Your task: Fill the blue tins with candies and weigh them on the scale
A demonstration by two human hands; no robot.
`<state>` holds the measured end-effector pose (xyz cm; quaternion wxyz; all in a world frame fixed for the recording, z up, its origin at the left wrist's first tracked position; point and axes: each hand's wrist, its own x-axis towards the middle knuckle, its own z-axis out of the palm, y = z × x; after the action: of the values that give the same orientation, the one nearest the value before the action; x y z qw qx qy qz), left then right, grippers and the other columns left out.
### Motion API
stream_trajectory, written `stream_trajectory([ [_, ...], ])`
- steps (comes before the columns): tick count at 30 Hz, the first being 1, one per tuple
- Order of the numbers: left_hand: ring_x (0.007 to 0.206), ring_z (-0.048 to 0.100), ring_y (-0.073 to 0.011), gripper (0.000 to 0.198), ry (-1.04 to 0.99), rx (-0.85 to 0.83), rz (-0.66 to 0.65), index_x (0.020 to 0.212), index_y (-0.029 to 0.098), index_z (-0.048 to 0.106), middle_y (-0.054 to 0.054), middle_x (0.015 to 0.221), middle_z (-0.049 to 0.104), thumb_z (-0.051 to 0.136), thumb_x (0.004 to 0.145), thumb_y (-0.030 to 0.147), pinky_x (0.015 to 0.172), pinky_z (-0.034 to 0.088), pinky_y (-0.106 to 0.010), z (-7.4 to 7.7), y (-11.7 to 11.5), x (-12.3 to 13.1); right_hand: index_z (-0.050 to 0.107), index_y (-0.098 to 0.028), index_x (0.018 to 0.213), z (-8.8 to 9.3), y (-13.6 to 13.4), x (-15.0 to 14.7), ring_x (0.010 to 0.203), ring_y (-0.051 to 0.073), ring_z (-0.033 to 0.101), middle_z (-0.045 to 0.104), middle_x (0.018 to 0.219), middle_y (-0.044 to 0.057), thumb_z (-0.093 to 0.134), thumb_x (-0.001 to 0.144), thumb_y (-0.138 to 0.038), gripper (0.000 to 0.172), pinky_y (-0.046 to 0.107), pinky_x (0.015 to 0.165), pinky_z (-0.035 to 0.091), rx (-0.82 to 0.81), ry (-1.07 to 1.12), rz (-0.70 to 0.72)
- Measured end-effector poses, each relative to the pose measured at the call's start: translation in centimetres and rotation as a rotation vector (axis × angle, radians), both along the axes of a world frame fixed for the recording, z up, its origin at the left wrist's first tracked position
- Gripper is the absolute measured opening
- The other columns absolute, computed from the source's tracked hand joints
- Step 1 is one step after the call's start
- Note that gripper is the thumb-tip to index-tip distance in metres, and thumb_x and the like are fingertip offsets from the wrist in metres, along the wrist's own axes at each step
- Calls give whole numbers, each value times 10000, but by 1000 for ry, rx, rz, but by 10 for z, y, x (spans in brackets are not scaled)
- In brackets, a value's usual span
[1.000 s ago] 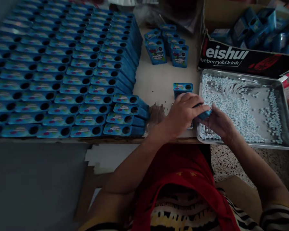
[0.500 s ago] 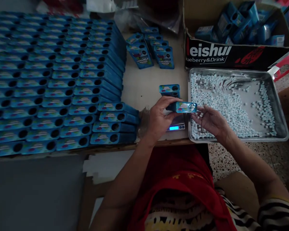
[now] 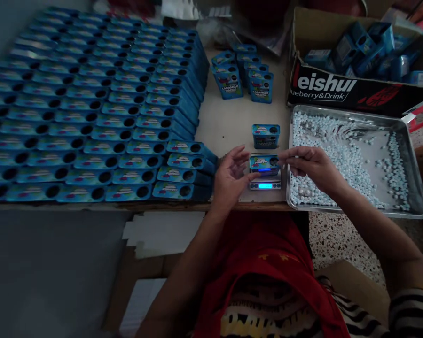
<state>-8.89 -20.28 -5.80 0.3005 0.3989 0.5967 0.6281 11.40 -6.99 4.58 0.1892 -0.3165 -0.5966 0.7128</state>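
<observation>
A small blue candy box (image 3: 262,163) sits on a small digital scale (image 3: 265,186) with a lit blue display. Beside the box's left side, my left hand (image 3: 232,173) is open, fingers apart and the thumb near the box's front edge. My right hand (image 3: 308,166) has its fingertips pinched together by the box's dark round hole; whatever is between them is hidden. Below that hand lies a metal tray (image 3: 418,188) with many small pale blue candies (image 3: 341,155). Another blue box (image 3: 265,137) stands just behind the scale.
Rows of blue boxes (image 3: 102,108) fill the left of the table (image 3: 229,124). Several more boxes (image 3: 261,87) stand at the back. A black cardboard carton (image 3: 356,94) holding jumbled blue boxes is behind the tray. The table's front edge runs near my body.
The blue box has gone from my left hand down onto the scale, and that hand has opened. My right hand has turned over from palm up and pinched its fingers. The view has shifted left.
</observation>
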Motion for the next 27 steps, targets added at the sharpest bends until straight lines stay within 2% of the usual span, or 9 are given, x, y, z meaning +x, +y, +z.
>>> stream_trajectory([
  [3,1291,709,-259,656,94,-9,124,1398,256,619,-106,1327,724,889,818,403,1146,583,-450,16,-19,-6,854,-223,992,10,0,-14,592,83,522,816,923,34,781,897,-313,150,251,558,446,178,-40,52],
  [8,1201,733,-241,470,183,13,178,1280,243,684,-82,1268,724,854,853,341,1150,592,-453,38,-42,-9,873,-235,991,11,-2,-20,605,97,536,769,823,15,765,910,-293,147,272,581,436,323,-98,52],
  [17,1153,740,-220,356,209,58,221,1227,235,697,-56,1197,725,810,899,315,1129,615,-447,43,-49,-20,882,-247,1058,6,-7,-25,575,112,548,662,610,-25,743,908,-253,205,273,559,420,375,-144,38],
  [22,1135,739,-214,318,215,55,219,1197,226,716,-55,1174,727,802,905,318,1116,623,-430,45,-51,-24,881,-262,981,6,-9,-28,593,109,563,770,765,4,771,877,-269,152,264,524,423,374,-131,-28],
  [27,1125,738,-219,285,229,37,207,1173,235,729,-50,1157,729,793,917,344,1098,632,-428,48,-50,-24,865,-250,979,18,-9,-29,617,95,566,824,957,30,786,867,-240,137,256,525,452,305,-91,-103],
])
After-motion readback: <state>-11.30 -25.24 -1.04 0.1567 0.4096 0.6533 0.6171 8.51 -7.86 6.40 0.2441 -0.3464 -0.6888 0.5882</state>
